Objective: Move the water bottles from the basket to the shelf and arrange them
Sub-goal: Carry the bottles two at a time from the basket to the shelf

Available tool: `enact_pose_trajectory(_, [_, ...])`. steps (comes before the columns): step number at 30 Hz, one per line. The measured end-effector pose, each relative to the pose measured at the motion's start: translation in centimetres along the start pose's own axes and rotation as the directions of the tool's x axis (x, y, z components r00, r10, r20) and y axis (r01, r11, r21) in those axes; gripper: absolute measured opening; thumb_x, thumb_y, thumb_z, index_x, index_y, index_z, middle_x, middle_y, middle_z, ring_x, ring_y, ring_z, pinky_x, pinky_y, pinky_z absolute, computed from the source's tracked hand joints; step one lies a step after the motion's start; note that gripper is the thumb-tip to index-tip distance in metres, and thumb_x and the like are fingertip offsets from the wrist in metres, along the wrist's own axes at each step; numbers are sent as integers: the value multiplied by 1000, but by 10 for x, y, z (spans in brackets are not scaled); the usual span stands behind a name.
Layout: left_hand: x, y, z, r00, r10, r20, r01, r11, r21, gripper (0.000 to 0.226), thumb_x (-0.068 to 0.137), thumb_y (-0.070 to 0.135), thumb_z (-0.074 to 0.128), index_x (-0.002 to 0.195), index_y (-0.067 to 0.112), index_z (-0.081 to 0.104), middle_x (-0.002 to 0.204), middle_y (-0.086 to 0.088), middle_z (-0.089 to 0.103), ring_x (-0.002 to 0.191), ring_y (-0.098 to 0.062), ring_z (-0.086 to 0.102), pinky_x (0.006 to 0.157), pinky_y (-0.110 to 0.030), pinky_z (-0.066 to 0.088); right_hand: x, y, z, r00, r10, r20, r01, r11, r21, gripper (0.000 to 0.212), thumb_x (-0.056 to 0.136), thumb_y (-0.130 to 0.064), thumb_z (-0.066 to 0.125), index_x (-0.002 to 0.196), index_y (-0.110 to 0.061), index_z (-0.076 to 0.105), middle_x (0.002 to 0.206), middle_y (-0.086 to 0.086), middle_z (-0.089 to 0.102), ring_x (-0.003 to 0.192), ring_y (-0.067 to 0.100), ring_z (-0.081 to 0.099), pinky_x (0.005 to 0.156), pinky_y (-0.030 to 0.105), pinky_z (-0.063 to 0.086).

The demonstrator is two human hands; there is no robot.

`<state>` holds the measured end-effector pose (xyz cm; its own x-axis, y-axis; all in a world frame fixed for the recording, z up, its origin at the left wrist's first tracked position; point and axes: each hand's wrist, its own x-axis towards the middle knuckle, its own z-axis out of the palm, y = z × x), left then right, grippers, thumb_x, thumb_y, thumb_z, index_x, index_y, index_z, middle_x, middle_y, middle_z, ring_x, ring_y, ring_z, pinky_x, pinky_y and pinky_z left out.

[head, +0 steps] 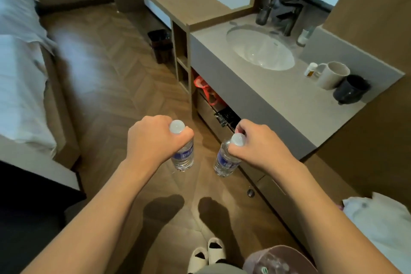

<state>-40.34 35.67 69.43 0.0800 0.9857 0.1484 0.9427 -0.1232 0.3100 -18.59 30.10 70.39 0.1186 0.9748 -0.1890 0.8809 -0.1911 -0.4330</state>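
**Two bottles in the air, none on a shelf yet**

In the middle of the frame the person's left hand (153, 140) is curled round the neck of a water bottle (183, 155), just under its white cap, so the bottle hangs upright below the fist. A little to the right, the right hand (255, 144) pinches the neck of a second water bottle (224, 160) the same way, and this one hangs slightly tilted. Both are clear, with blue labels, and are held above the wooden floor (106, 78), apart from each other and touching nothing else.

To the right of the hands runs the grey counter (289, 104) with its white sink (260, 49) in the upper right of the frame. Near the right edge stand a white mug (333, 75) and a dark mug (351, 89), just beside each other. Under the counter there is an open space holding something red and something dark; I cannot tell what they are. At the counter's far end, towards upper centre, stands a narrow wooden shelf unit (182, 62) with open compartments, and no bottle shows in them.

No basket is in view, so where these bottles came from, and how many remain there, cannot be told. As I judge it, the carrying is under way: two bottles are lifted but not placed, and the setting down and arranging are all left to do. Which shelf is meant is not certain.

At the left edge lies a bed (20, 69) with white sheets, and at the bottom the person's slippers (206, 253).
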Motion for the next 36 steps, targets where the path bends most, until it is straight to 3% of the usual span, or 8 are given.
enact_pose_trajectory(5, [-4,-10,-7,993,-103,-51,105,993,53,48,76,58,57,51,18,48,49,5,46,45,-12,40,45,-22,22,25,-15,3,991,-130,22,129,991,21,24,74,-41,65,87,-24,54,82,-3,62,76,21,60,66,43,56])
enact_pose_trajectory(12, [-2,-20,-4,969,-226,-99,235,968,89,47,75,61,54,55,19,55,51,7,48,49,-13,45,47,-22,25,57,-32,6,951,-298,80,298,954,12,31,72,-47,64,87,-22,54,81,-2,62,74,22,60,63,39,55])
enact_pose_trajectory(19, [26,-37,-8,951,-288,-112,298,952,77,46,74,56,58,53,16,53,49,6,47,48,-13,43,47,-23,26,96,-52,6,940,-330,85,329,944,22,31,70,-46,63,84,-21,53,77,-2,61,72,23,60,60,38,54])
enact_pose_trajectory(27, [122,-79,-7,967,-242,-76,246,968,56,45,71,55,56,54,13,53,53,0,52,58,-26,53,50,-27,31,174,-94,13,960,-276,47,275,961,28,29,70,-45,63,84,-21,54,76,-3,61,72,20,60,60,38,55])
enact_pose_trajectory(36, [250,-140,-23,990,-104,-92,106,994,17,48,67,61,50,52,16,49,53,1,53,57,-25,54,51,-28,34,274,-167,9,976,-216,-21,217,975,52,29,75,-44,65,85,-21,53,76,-2,61,70,18,60,60,40,55])
